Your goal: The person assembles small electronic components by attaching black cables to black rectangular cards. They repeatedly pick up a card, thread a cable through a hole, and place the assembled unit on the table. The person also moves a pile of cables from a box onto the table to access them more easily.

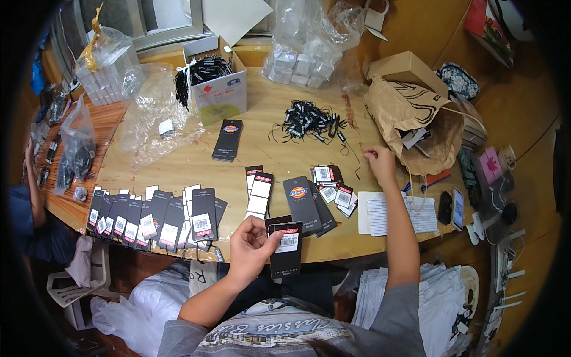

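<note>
My left hand (pixel 253 247) grips black hang tags (pixel 286 256) at the table's front edge, the top one bearing a white barcode sticker. Off to the right, my right hand (pixel 379 162) has its fingers drawn together. Close to its fingertips a loose black string trails from a tangled pile of black tag strings (pixel 309 119); whether the fingers pinch anything is too small to see. Between the hands lie larger dark tags (pixel 300 199), small barcode tags (pixel 344 196) and a strip of white stickers (pixel 260 193).
Barcoded tags (pixel 169 223) overlap in a row along the front left edge. Behind stand another tag stack (pixel 228 140), a box of black strings (pixel 220 95) and bagged white boxes (pixel 300 65). A brown paper bag (pixel 416 113) and lined paper (pixel 401 214) flank my right arm. Someone's arm shows far left.
</note>
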`<control>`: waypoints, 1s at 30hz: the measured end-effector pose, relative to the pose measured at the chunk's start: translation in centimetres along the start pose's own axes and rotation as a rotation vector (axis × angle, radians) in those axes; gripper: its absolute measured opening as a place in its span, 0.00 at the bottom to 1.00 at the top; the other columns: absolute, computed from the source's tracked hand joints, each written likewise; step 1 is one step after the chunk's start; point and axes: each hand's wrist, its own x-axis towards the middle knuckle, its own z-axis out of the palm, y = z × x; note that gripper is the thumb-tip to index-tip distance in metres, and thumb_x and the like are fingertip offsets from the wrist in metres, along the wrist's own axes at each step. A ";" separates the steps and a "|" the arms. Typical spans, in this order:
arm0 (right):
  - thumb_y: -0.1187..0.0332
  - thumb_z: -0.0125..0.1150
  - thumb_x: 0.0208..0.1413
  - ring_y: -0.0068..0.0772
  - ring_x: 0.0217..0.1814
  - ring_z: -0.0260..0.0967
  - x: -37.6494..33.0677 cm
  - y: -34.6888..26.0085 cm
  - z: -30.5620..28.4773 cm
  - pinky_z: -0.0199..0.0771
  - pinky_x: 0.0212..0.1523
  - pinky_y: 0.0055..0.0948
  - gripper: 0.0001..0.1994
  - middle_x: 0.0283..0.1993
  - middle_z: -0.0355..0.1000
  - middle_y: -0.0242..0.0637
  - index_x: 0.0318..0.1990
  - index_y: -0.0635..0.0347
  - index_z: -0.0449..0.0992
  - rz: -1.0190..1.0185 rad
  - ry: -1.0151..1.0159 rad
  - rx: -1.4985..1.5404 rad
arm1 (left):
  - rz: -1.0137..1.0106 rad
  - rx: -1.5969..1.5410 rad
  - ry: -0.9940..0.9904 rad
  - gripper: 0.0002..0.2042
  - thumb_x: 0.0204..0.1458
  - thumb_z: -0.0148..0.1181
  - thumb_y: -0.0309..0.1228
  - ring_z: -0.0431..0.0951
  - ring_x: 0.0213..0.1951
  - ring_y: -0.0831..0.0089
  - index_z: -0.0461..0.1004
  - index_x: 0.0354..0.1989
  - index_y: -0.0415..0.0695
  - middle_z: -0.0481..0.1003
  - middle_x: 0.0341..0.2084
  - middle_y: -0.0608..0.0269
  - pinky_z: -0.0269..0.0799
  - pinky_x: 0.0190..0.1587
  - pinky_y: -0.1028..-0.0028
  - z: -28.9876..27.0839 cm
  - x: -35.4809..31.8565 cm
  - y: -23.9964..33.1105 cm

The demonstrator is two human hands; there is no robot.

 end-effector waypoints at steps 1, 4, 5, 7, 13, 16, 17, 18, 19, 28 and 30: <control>0.74 0.56 0.37 0.39 0.27 0.68 1.1 0.2 0.7 0.66 0.29 0.31 0.06 0.25 0.70 0.45 0.27 0.62 0.74 0.009 -0.002 0.018 | -0.005 -0.002 0.006 0.07 0.42 0.53 0.17 0.66 0.24 0.87 0.61 0.26 0.38 0.67 0.22 0.65 0.63 0.25 0.87 0.0 0.0 0.1; 0.71 0.60 0.35 0.37 0.26 0.68 3.6 0.0 3.0 0.66 0.27 0.29 0.08 0.24 0.70 0.44 0.27 0.62 0.74 0.044 -0.009 0.087 | -0.008 -0.016 0.012 0.07 0.42 0.53 0.18 0.66 0.24 0.87 0.61 0.26 0.38 0.67 0.22 0.65 0.63 0.25 0.87 0.3 -0.3 0.5; 0.70 0.61 0.34 0.37 0.25 0.68 4.1 -0.2 3.8 0.66 0.27 0.29 0.09 0.24 0.70 0.44 0.27 0.62 0.74 0.057 -0.014 0.111 | -0.003 0.012 0.012 0.07 0.42 0.53 0.17 0.66 0.25 0.87 0.61 0.26 0.38 0.67 0.23 0.65 0.63 0.26 0.87 0.1 -0.3 0.2; 0.70 0.61 0.34 0.36 0.25 0.68 4.6 -0.4 5.2 0.65 0.27 0.29 0.09 0.23 0.70 0.43 0.27 0.62 0.74 0.070 -0.068 0.099 | 0.007 0.065 0.009 0.07 0.42 0.53 0.17 0.66 0.25 0.87 0.61 0.26 0.38 0.67 0.23 0.65 0.64 0.27 0.87 -0.6 -0.4 -0.4; 0.69 0.61 0.36 0.36 0.23 0.67 5.4 0.8 6.1 0.64 0.27 0.29 0.07 0.20 0.69 0.43 0.24 0.63 0.74 0.255 -0.063 0.101 | 0.003 0.021 0.052 0.08 0.42 0.54 0.18 0.63 0.23 0.89 0.60 0.25 0.39 0.64 0.20 0.69 0.59 0.23 0.88 -0.2 -0.3 0.5; 0.68 0.60 0.37 0.37 0.22 0.66 5.7 1.6 6.1 0.64 0.27 0.29 0.07 0.19 0.68 0.43 0.22 0.64 0.74 0.278 -0.072 0.161 | -0.001 0.040 0.025 0.08 0.42 0.54 0.18 0.64 0.23 0.89 0.60 0.25 0.39 0.65 0.21 0.68 0.60 0.22 0.88 -0.6 -0.3 0.0; 0.68 0.60 0.38 0.38 0.22 0.66 5.7 2.0 6.1 0.64 0.27 0.29 0.08 0.19 0.68 0.44 0.22 0.64 0.74 0.272 -0.068 0.179 | -0.001 0.050 0.009 0.07 0.42 0.54 0.18 0.64 0.23 0.89 0.60 0.25 0.38 0.66 0.21 0.67 0.60 0.22 0.88 -0.6 -0.3 -0.2; 0.68 0.60 0.38 0.38 0.22 0.66 5.8 2.5 5.9 0.64 0.27 0.30 0.08 0.19 0.69 0.44 0.22 0.64 0.74 0.273 -0.080 0.140 | 0.003 0.043 0.004 0.07 0.42 0.54 0.18 0.64 0.22 0.89 0.60 0.25 0.38 0.65 0.21 0.67 0.60 0.22 0.88 -0.4 -0.3 -0.2; 0.68 0.59 0.38 0.39 0.23 0.66 5.8 2.4 5.9 0.64 0.27 0.30 0.08 0.20 0.69 0.45 0.22 0.64 0.74 0.271 -0.096 0.106 | 0.008 0.040 0.005 0.08 0.42 0.54 0.18 0.64 0.22 0.89 0.60 0.25 0.38 0.65 0.21 0.67 0.60 0.22 0.88 -0.2 -0.4 -0.1; 0.72 0.54 0.39 0.47 0.36 0.67 5.3 1.4 1.8 0.66 0.35 0.35 0.09 0.32 0.68 0.53 0.30 0.67 0.73 0.400 -0.232 -0.361 | 0.001 0.015 0.007 0.07 0.42 0.53 0.17 0.65 0.23 0.88 0.60 0.25 0.38 0.65 0.21 0.67 0.63 0.24 0.87 -0.5 -0.6 0.0; 0.74 0.48 0.42 0.51 0.40 0.66 4.5 0.2 0.6 0.67 0.38 0.38 0.10 0.37 0.67 0.53 0.33 0.67 0.72 0.388 -0.300 -0.474 | -0.002 0.011 0.011 0.07 0.43 0.53 0.17 0.66 0.23 0.87 0.60 0.25 0.38 0.65 0.21 0.67 0.63 0.24 0.87 -0.5 -0.6 0.0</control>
